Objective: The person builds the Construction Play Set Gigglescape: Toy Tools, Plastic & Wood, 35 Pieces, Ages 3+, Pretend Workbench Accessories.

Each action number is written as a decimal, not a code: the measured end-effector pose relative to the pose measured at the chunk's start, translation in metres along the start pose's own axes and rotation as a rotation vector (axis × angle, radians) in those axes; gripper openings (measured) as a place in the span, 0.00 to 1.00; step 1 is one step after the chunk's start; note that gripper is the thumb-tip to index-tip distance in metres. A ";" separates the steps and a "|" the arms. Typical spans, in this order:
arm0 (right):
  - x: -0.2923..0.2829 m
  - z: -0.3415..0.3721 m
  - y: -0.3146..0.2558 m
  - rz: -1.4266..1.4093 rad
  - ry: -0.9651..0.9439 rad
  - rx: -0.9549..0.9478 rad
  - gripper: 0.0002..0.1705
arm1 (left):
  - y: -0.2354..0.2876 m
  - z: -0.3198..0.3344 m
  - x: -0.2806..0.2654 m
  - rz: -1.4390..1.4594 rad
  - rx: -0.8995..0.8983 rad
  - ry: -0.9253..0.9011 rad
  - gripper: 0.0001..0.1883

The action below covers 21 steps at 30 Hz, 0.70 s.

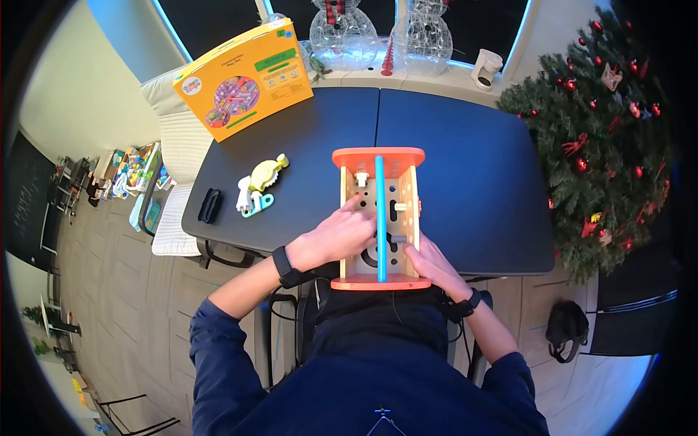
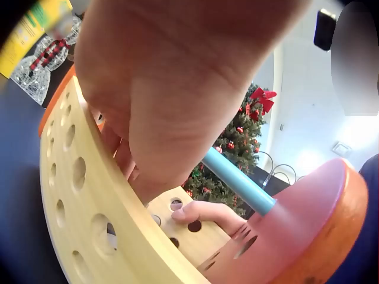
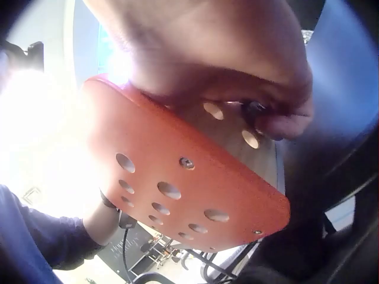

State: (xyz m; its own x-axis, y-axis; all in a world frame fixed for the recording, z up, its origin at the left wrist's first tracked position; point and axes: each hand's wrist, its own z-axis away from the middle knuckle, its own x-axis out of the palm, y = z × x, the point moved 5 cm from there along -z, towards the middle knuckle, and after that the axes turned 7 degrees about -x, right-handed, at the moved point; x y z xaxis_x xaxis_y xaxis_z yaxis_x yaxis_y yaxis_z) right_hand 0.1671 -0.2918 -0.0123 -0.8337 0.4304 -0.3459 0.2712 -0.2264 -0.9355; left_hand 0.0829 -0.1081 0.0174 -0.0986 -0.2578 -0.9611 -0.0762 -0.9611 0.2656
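A wooden toy box [image 1: 369,261] with red end boards and a blue rod [image 1: 380,218] across its top stands at the table's near edge. My left hand [image 1: 338,236] reaches in over its left side, index finger extended near the holes; the other fingertips are hidden. With the thumb inside and fingers outside, my right hand [image 1: 436,267] grips the right side panel [image 2: 189,231]. Beside that thumb a grey peg [image 1: 398,238] shows inside. In the right wrist view, a dark round piece [image 3: 254,112] lies by the fingers of my right hand [image 3: 237,65].
On the dark table [image 1: 465,182], a yellow-green and white toy [image 1: 263,178] and a black case [image 1: 210,206] lie left of the box. A yellow carton [image 1: 247,83] stands at the back left. A decorated tree [image 1: 589,145] is at the right.
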 end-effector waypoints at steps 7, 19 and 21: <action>0.002 -0.008 0.023 0.076 -0.002 -0.046 0.30 | 0.006 -0.012 0.024 -0.057 0.078 0.010 0.13; 0.000 -0.007 0.019 0.012 0.018 -0.046 0.30 | 0.002 -0.027 0.025 -0.024 0.058 -0.060 0.15; 0.000 -0.008 0.020 0.005 0.015 -0.069 0.30 | 0.002 -0.027 0.026 -0.019 0.075 -0.040 0.16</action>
State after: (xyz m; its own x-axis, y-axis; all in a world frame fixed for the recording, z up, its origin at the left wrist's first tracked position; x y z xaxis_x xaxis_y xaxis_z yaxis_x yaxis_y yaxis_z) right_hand 0.1763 -0.2894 -0.0315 -0.8252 0.4425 -0.3510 0.3083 -0.1677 -0.9364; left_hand 0.1073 -0.1195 -0.0091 -0.1361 -0.2338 -0.9627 -0.1520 -0.9553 0.2535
